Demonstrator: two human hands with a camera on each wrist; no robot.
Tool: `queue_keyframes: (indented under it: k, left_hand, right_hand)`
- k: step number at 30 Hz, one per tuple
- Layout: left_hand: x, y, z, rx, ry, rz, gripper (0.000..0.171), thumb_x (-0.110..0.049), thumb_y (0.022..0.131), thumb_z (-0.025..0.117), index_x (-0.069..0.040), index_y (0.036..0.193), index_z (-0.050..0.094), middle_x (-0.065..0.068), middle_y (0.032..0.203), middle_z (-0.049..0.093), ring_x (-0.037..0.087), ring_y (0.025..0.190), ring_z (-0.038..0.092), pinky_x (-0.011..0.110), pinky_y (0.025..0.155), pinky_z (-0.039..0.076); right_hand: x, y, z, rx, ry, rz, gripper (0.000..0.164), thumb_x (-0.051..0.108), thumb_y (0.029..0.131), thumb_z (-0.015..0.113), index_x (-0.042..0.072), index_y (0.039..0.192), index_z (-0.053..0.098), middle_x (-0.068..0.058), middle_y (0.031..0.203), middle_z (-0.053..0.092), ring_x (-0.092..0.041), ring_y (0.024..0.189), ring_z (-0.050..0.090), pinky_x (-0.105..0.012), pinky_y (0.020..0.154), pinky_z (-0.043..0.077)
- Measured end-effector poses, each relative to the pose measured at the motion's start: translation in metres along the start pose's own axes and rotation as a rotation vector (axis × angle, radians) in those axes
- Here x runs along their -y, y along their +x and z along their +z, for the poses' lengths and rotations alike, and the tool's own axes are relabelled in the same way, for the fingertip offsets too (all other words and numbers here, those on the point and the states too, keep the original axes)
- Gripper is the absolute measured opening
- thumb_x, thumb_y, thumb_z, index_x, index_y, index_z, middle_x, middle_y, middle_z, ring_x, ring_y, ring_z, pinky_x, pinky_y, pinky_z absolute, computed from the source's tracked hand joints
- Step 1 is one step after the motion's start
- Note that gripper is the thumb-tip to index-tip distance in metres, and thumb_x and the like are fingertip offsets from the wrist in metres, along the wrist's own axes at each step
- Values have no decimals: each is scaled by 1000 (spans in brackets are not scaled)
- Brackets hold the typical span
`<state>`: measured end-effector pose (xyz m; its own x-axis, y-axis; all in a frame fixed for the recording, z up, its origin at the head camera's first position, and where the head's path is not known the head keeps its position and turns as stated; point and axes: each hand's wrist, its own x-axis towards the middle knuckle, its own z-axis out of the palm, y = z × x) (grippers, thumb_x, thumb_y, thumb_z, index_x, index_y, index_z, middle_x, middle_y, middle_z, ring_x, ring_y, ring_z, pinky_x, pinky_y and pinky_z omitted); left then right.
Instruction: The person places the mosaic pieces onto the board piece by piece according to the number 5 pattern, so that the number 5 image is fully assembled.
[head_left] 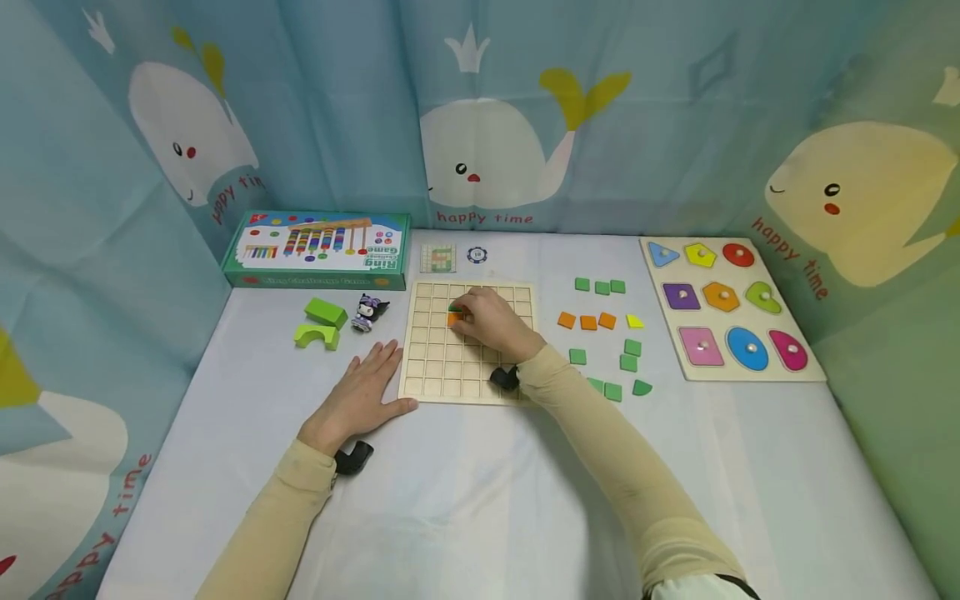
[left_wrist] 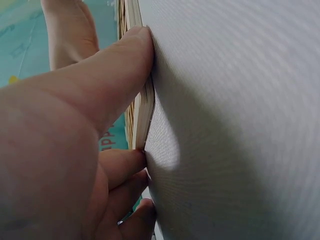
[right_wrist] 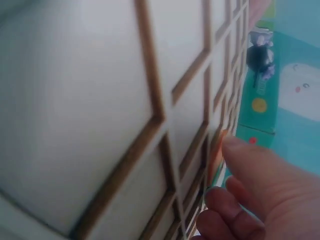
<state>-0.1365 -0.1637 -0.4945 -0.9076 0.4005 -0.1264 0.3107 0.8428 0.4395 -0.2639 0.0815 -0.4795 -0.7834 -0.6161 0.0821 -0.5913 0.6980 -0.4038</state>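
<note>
In the head view my right hand [head_left: 491, 321] is over the upper part of a wooden grid board [head_left: 442, 367], its thumb and fingertips bent down to the cells. A green tile [head_left: 455, 307] shows between them, partly covered by the fingers. Just below it an orange tile [head_left: 453, 320] lies in a cell; the right wrist view has the thumb tip right at this orange tile [right_wrist: 216, 152]. My left hand [head_left: 360, 392] lies flat with fingers spread on the table. Its thumb and fingertips are against the board's edge [left_wrist: 145, 112] in the left wrist view.
Right of the board lie loose green tiles [head_left: 602, 287], orange tiles [head_left: 588, 322] and a yellow piece [head_left: 634, 322]. A shape puzzle [head_left: 693, 317] stands beyond. Leftward are green blocks [head_left: 326, 312], a small figurine [head_left: 367, 312] and a game box [head_left: 318, 250]. A pattern card [head_left: 438, 258] and a round token [head_left: 477, 255] lie behind.
</note>
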Motion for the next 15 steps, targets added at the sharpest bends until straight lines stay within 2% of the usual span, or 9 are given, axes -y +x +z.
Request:
queue_keyframes:
  k: [7,15]
  left_hand:
    - [2,5,-7,5,4,-5,91,-51,91,63,3,153,23,16,160,16,33,146,9,56,114,10]
    - [1,3,-2,29,-6,-12,91,-51,91,63,3,153,23,16,160,15,32,147,9,56,114,10]
  right_hand:
    - [-4,-1,-13,-58,22,-18,31,18,93,70,-2,116,68,-11,102,66,-22,93,59,-35,84,48]
    - [-11,-18,-19,-68,43,-7,27,16,95,65,-1,116,69,-11,105,66,-23,96,59,-36,86,48]
